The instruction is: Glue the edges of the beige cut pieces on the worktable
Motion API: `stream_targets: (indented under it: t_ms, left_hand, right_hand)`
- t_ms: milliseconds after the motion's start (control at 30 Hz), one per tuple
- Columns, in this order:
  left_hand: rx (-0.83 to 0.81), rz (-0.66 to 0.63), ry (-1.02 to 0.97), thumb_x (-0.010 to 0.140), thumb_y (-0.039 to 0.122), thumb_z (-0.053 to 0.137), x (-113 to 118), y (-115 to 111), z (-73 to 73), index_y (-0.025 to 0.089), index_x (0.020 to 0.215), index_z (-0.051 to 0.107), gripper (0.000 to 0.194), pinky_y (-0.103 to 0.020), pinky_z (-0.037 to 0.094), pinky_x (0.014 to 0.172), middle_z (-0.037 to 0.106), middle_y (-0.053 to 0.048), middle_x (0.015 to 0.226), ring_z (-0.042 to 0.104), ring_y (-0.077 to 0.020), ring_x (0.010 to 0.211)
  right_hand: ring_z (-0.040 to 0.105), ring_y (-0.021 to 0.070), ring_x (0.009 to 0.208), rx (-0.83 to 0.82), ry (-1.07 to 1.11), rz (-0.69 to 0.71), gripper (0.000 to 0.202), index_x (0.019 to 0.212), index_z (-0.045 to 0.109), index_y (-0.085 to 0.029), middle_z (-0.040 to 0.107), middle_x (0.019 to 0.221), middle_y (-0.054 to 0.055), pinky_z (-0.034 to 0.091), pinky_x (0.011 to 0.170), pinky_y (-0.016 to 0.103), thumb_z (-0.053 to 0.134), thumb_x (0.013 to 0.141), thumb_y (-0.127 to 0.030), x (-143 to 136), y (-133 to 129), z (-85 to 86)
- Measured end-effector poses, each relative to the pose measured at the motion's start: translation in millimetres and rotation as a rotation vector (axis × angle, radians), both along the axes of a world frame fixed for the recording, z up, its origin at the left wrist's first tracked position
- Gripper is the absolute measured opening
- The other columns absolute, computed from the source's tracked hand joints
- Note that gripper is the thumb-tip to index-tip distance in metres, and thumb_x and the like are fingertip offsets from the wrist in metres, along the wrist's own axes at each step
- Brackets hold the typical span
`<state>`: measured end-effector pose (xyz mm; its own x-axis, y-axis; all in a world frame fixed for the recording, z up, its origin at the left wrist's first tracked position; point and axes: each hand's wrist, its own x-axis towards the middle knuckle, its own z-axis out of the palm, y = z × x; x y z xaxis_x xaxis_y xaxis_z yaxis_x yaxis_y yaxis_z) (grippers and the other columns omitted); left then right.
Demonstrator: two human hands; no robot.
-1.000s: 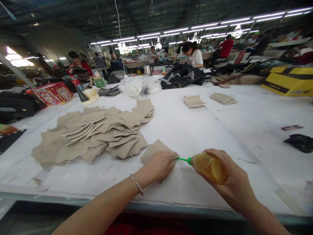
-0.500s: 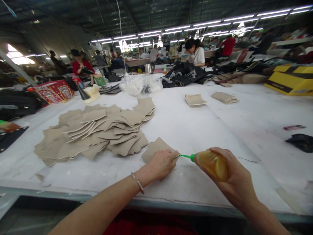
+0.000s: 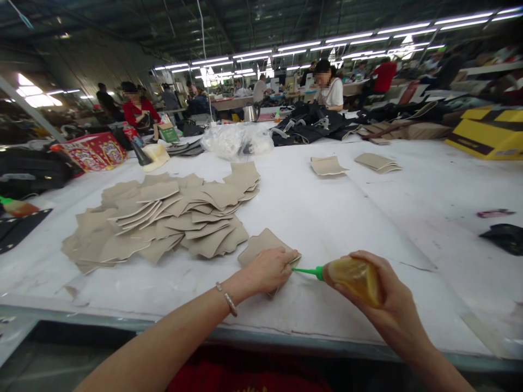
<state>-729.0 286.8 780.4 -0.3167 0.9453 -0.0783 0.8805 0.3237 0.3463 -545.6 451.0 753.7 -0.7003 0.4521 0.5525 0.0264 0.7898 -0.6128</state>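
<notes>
A: The thin green plastic nozzle point(image 3: 308, 271) has slid from the right corner to beside the near edge of the squarish beige leather-like piece point(image 3: 260, 244).

B: Hands?

A: Left hand point(image 3: 270, 270), palm down, clasps that piece. Right hand point(image 3: 390, 291) grips the translucent amber-filled bottle point(image 3: 352, 279), tipped sideways, long axis pointing left toward the left fingertips.

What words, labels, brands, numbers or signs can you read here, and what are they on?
None can be read clearly.
Yellow box: faint marks on its dark band, too small and blurred.
Red patterned container: printed designs, no readable words.
Green box: pale marking, too blurred.
Red garment: yellow marks, cut off by the picture's edge.
Squeeze bottle in the right hand: no lettering visible.
</notes>
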Motion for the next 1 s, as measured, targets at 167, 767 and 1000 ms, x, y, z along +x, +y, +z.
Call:
stream_targets:
  t_ms: [167, 767, 1000]
  left_hand:
    - [0.004, -0.008, -0.030, 0.088, 0.018, 0.032, 0, -2, 3.7, 0.020, 0.129, 0.056, 0.048, -0.036, 0.048, 0.089, 0.068, -0.010, 0.106, 0.063, -0.0246, 0.100]
    - [0.043, -0.039, -0.049, 0.096, 0.026, 0.029, -5, -9, -2.7, 0.022, 0.137, 0.048, 0.045, -0.035, 0.047, 0.094, 0.065, -0.009, 0.117, 0.061, -0.0221, 0.106]
    - [0.028, -0.035, -0.031, 0.097, 0.027, 0.028, -5, -11, -4.1, 0.022, 0.139, 0.045, 0.045, -0.035, 0.046, 0.094, 0.064, -0.009, 0.118, 0.060, -0.0220, 0.106]
  right_hand:
    - [0.059, 0.0229, 0.100, -0.089, 0.025, -0.114, 0.052, 0.119, 0.052, -0.027, 0.058, 0.115, 0.004, 0.051, 0.085, 0.033, 0.069, 0.078, -0.054, 0, -1, -3.5]
    - [0.061, 0.0210, 0.096, -0.226, -0.023, 0.006, 0.048, 0.117, 0.052, -0.026, 0.059, 0.110, 0.005, 0.052, 0.081, 0.030, 0.069, 0.079, -0.050, 13, -27, -11.2]
    - [0.061, 0.0196, 0.097, -0.235, -0.020, 0.054, 0.047, 0.118, 0.052, -0.028, 0.059, 0.110, 0.003, 0.052, 0.081, 0.027, 0.069, 0.080, -0.049, 15, -32, -14.1]
